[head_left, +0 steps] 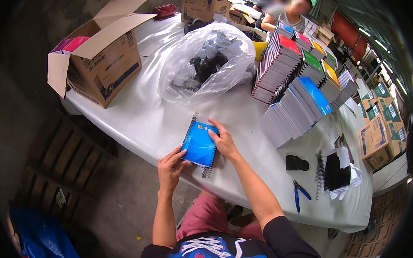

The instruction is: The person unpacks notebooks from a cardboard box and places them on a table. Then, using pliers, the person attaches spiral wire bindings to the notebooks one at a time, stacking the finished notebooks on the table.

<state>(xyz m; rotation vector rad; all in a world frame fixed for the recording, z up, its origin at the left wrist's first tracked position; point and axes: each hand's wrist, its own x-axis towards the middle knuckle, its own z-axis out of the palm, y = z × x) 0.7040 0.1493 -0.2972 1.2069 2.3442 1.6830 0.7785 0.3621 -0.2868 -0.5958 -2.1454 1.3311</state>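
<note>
A blue-covered notebook (199, 141) lies at the near edge of the white-covered table. Wire coils run along both of its long sides. The left coil (195, 116) sticks out past the far end, and the right coil (207, 172) past the near end. My left hand (169, 167) grips the near left corner, thumb and fingers closed at the edge. At the far right corner my right hand (222, 140) holds the notebook, with its thumb on the cover and fingers bent over the edge. The undersides of both grips are hidden.
An open carton (104, 67) stands left; a clear plastic bag (210, 66) of dark coils lies ahead. Tall notebook stacks (277, 69) rise at right. Blue-handled pliers (298, 197), a black object (297, 162) and loose coils (319, 177) lie nearer. A person (292, 16) sits across.
</note>
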